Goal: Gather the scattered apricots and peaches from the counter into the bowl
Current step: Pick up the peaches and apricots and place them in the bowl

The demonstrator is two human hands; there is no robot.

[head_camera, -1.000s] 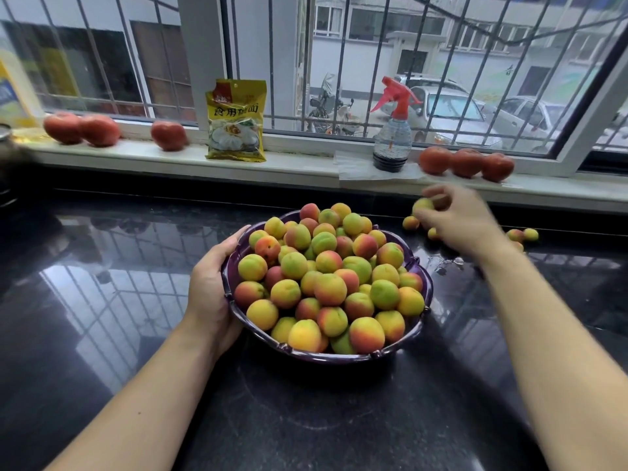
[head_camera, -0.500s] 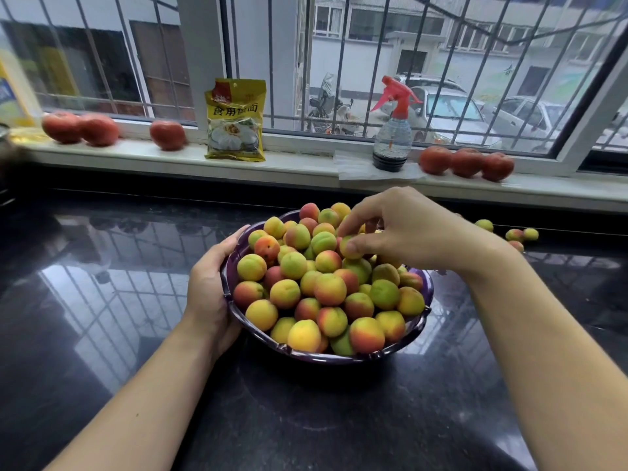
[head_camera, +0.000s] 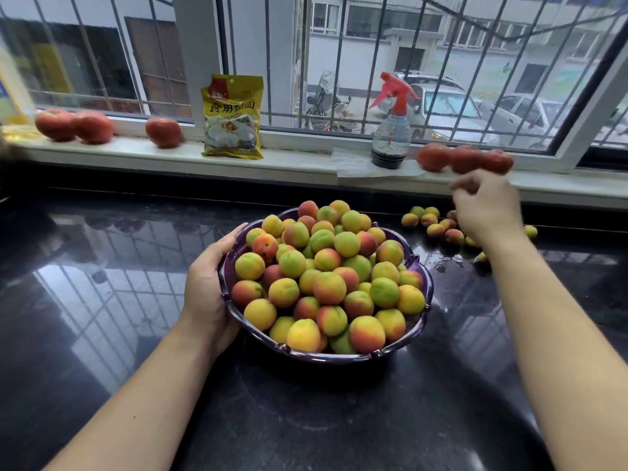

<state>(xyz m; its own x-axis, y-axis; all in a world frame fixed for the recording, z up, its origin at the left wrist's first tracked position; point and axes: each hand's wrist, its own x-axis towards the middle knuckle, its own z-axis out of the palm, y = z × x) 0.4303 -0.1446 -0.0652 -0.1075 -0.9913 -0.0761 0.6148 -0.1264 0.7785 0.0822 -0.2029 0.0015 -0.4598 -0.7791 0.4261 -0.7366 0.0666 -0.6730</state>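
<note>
1. As the head view shows, the bowl [head_camera: 234,311] on the desk [head_camera: 102,300] is heaped above its rim with fruit [head_camera: 329,287], so I judge most of the gathering done.
2. Left to gather: a loose cluster [head_camera: 438,226] of small fruit on the desk to the right of the bowl and behind it, near the sill [head_camera: 306,164]; part of it is hidden by my right hand, so I cannot give a full count.
3. My left hand [head_camera: 207,287] grips the bowl's left rim, thumb over the edge, fingers curled round the wall.
4. My right hand [head_camera: 486,209] hovers above the cluster, motion-blurred. Its fingers are loosely bent and I see no fruit in them; the grip looks empty and partly open, though the blur leaves some doubt.
5. My next step, as I judge it, is to lower the right grip onto the nearest fruit of the cluster.
6. Writing: the yellow packet [head_camera: 232,117] on the sill bears large Chinese characters; the first two read 食用, the rest is too blurred. A red logo at its top is illegible.
7. The spray bottle [head_camera: 390,130], with red trigger, shows no readable label. The large red fruit [head_camera: 465,159] on the sill is unlabelled.
</note>
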